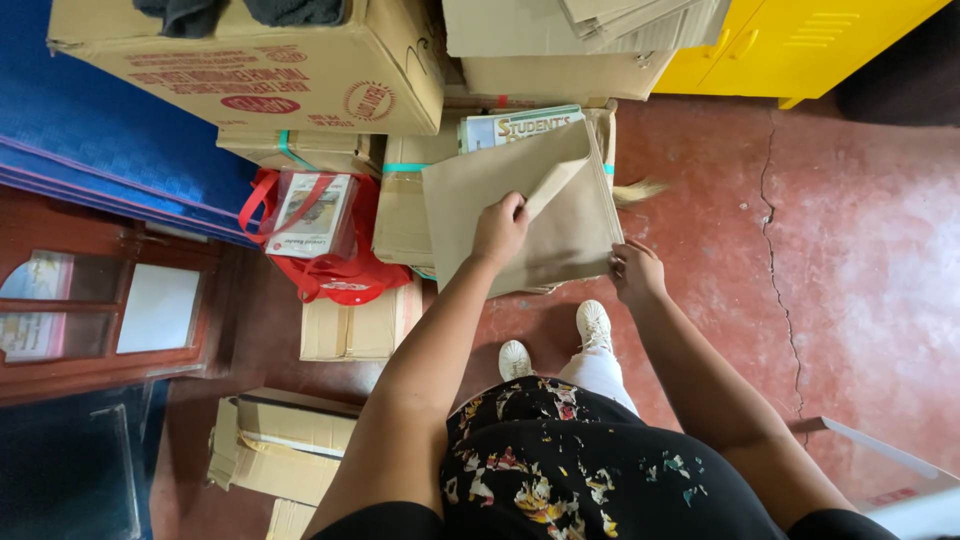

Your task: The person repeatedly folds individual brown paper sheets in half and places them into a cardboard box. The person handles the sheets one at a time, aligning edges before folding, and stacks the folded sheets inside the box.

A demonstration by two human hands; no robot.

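Observation:
A stack of flat brown paper sheets [510, 195] is held tilted in front of me, above the red floor. My left hand [497, 229] pinches a folded-over flap near the middle of the top sheet. My right hand [634, 270] grips the stack at its lower right corner. Behind the sheets lies a strapped cardboard bundle [402, 205] with a printed booklet [520, 125] on top. My white shoes [592, 322] show below the sheets.
Large cardboard boxes [300, 80] are piled at the back. A red bag [335, 265] holding a wrapped book sits to the left, near smaller cartons [350, 330] on the floor. A yellow metal cabinet [790, 45] stands at top right. The red floor [850, 250] is cracked.

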